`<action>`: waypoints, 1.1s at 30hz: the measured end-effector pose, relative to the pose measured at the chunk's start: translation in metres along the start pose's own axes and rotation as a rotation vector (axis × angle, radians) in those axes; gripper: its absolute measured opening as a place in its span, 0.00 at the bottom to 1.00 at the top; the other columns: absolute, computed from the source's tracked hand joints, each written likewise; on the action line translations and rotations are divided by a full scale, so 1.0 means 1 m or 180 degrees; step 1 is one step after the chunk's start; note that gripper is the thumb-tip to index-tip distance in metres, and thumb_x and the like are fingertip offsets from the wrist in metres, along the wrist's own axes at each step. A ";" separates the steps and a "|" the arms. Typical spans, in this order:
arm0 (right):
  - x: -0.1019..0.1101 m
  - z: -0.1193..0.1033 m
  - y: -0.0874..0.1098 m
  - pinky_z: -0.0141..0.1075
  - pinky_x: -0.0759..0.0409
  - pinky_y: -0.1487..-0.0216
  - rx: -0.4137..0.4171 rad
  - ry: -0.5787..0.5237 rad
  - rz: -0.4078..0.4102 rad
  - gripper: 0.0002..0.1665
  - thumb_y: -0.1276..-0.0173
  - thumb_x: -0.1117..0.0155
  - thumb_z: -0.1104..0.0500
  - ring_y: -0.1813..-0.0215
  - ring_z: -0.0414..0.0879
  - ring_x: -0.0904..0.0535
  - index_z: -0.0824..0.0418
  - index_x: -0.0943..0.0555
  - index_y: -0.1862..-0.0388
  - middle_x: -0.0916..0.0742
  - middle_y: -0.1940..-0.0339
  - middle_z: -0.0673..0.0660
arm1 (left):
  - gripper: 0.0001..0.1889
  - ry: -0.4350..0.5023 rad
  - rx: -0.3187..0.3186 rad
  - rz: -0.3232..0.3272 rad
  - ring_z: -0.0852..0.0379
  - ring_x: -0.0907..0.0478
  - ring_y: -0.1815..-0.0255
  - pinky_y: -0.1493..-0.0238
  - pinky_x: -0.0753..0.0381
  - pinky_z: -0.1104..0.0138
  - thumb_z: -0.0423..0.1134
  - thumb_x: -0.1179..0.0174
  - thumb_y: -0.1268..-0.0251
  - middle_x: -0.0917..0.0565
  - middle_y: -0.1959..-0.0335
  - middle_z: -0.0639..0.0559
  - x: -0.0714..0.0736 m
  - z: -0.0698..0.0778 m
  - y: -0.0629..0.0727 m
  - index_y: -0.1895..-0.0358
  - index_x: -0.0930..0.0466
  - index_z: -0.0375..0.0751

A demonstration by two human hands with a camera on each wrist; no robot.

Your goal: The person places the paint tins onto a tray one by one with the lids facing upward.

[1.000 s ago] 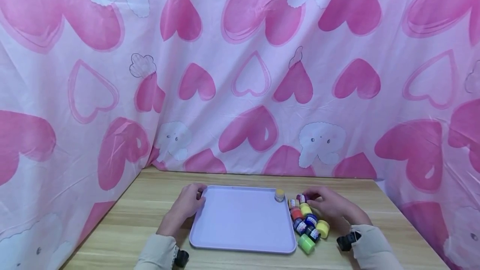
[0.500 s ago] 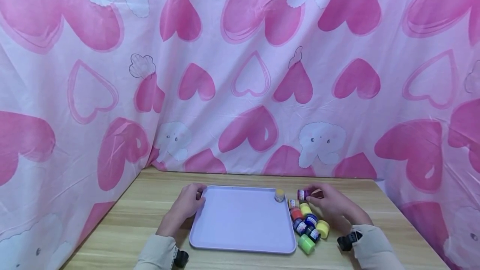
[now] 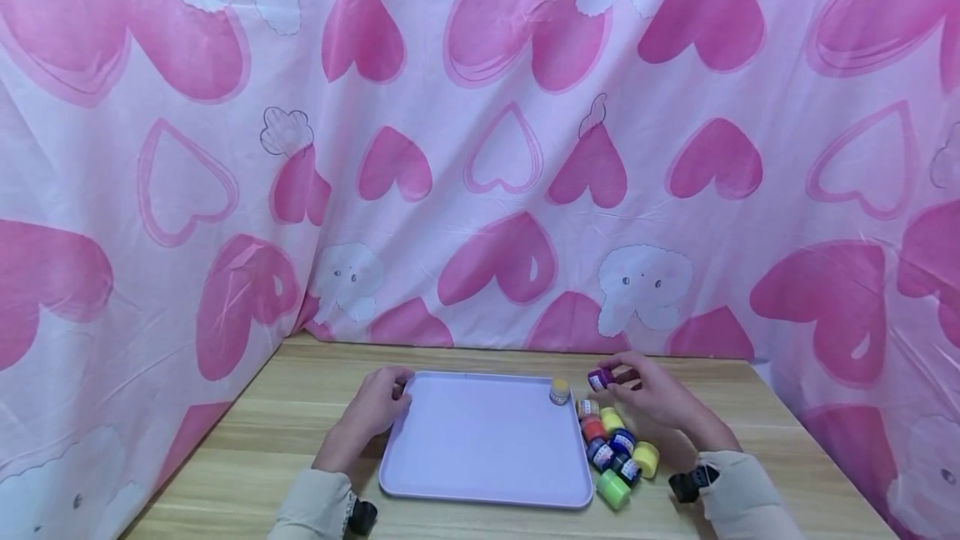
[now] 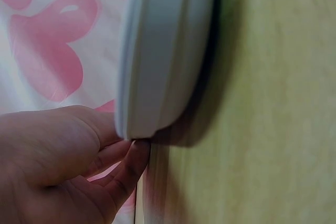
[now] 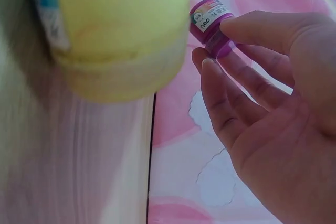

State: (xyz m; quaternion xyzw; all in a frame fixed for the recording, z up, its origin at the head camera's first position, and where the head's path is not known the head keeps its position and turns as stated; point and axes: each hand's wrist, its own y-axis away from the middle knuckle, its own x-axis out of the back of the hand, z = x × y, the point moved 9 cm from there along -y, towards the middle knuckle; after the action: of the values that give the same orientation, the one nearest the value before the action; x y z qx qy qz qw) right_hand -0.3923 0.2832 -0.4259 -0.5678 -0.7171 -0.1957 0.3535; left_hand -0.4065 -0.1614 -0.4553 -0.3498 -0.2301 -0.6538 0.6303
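Note:
My right hand (image 3: 656,390) pinches a small purple paint jar (image 3: 600,379) between thumb and fingers, raised beyond the tray's far right corner. The jar's printed label (image 5: 212,17) shows in the right wrist view. At the left side, my left hand (image 3: 372,402) holds the rim of a lilac tray (image 3: 480,448). Seen from the left wrist, fingertips (image 4: 137,153) meet the tray's edge (image 4: 163,51), and part of the thumb is hidden behind it. One jar with a mustard-yellow lid (image 3: 559,392) stands in the tray's far right corner.
Several paint jars crowd the tray's right side, among them a red one (image 3: 592,428), a light green one (image 3: 613,490) and a yellow one (image 3: 646,458). A wooden table (image 3: 247,448) carries everything. Pink heart-print cloth (image 3: 495,148) hangs behind and at both sides.
My right hand has lifted the purple jar from the far end of the jar group and shifted it slightly away and left. The left hand and tray have stayed put.

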 end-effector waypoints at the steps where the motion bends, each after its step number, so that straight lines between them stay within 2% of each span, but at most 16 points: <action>1: 0.000 -0.003 0.000 0.47 0.09 0.43 0.0030 0.0024 0.0014 0.24 0.23 0.31 0.65 0.38 0.57 0.13 0.56 0.19 0.31 0.14 0.35 0.62 | 0.20 0.0001 -0.0005 -0.0001 0.51 0.15 0.53 0.46 0.10 0.52 0.26 0.32 0.31 0.11 0.47 0.38 0.000 0.000 0.000 0.36 0.16 0.30; 7: -0.005 -0.019 -0.001 0.44 0.10 0.43 0.0122 0.0145 0.0016 0.24 0.24 0.29 0.61 0.40 0.51 0.14 0.53 0.18 0.31 0.13 0.37 0.56 | 0.20 0.0039 -0.0010 0.0015 0.52 0.14 0.54 0.50 0.09 0.55 0.26 0.32 0.31 0.11 0.49 0.39 0.002 -0.002 0.000 0.37 0.16 0.30; 13: -0.011 -0.035 -0.003 0.43 0.11 0.42 0.0201 0.0261 -0.0044 0.23 0.23 0.29 0.61 0.41 0.48 0.16 0.53 0.18 0.31 0.13 0.39 0.52 | 0.20 0.0084 -0.0020 0.0043 0.49 0.12 0.51 0.47 0.09 0.53 0.25 0.32 0.31 0.11 0.48 0.38 0.002 -0.003 0.001 0.37 0.16 0.29; 21: -0.017 -0.059 -0.014 0.41 0.10 0.44 0.0525 0.0392 -0.0142 0.22 0.24 0.29 0.63 0.43 0.48 0.14 0.50 0.17 0.34 0.12 0.40 0.52 | 0.21 0.0065 0.0069 0.0061 0.48 0.11 0.49 0.46 0.09 0.53 0.26 0.31 0.32 0.10 0.47 0.38 0.001 -0.006 0.001 0.36 0.16 0.31; 28: -0.030 -0.079 -0.024 0.37 0.10 0.48 0.0663 0.0558 -0.0304 0.21 0.24 0.29 0.61 0.44 0.47 0.15 0.50 0.15 0.35 0.11 0.43 0.50 | 0.20 -0.0022 0.0044 0.0122 0.53 0.14 0.59 0.55 0.09 0.57 0.27 0.29 0.34 0.11 0.59 0.44 0.004 -0.004 0.000 0.38 0.14 0.34; 33: -0.040 -0.085 -0.029 0.35 0.10 0.50 0.0610 0.0597 -0.0406 0.20 0.24 0.28 0.61 0.43 0.46 0.15 0.49 0.15 0.36 0.11 0.45 0.49 | 0.21 -0.0069 0.0006 0.0135 0.54 0.16 0.62 0.58 0.10 0.58 0.27 0.29 0.35 0.11 0.62 0.46 0.005 -0.003 0.002 0.39 0.13 0.35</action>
State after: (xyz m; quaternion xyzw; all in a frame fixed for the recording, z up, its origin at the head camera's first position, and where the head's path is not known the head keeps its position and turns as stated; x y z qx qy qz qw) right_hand -0.3913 0.1905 -0.3943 -0.4640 -0.7310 -0.2007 0.4583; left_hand -0.4053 -0.1671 -0.4532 -0.3611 -0.2300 -0.6363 0.6418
